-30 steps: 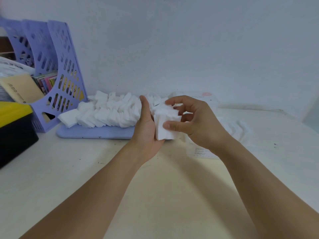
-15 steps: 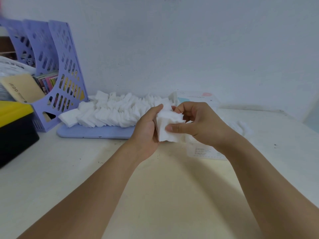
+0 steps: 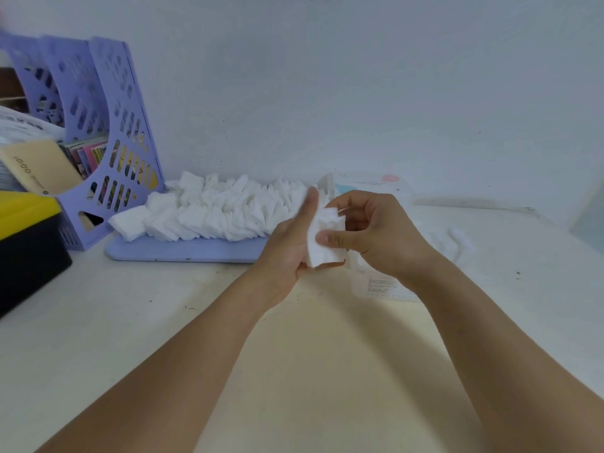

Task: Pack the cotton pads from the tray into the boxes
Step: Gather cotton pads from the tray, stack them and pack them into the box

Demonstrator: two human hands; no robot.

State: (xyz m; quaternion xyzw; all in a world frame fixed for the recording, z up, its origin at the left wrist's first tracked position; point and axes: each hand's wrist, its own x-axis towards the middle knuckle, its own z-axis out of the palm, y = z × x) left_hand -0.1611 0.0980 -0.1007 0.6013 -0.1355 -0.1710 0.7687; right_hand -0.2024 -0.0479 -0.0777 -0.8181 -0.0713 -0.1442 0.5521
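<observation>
A small stack of white cotton pads (image 3: pixel 325 238) is held between both hands above the table, just in front of the tray's right end. My left hand (image 3: pixel 291 243) cups the stack's left side with its thumb up along the pads. My right hand (image 3: pixel 369 233) pinches the stack from the right, thumb across its front. A long heap of loose cotton pads (image 3: pixel 222 209) lies on the flat lilac tray (image 3: pixel 183 251). Behind my right hand stands a white box (image 3: pixel 369 184) with pale blue and pink print, partly hidden.
A lilac perforated magazine rack (image 3: pixel 108 142) with papers stands at the left against the wall. A black case with a yellow lid (image 3: pixel 26 243) sits at the far left edge. A clear printed packet (image 3: pixel 382 286) and some loose pads (image 3: pixel 454 237) lie under and right of my right wrist.
My left hand, first flat against the stack's side, has curled round it. My right hand has squeezed the stack together and shifted its thumb across the front. The stack stays in place.
</observation>
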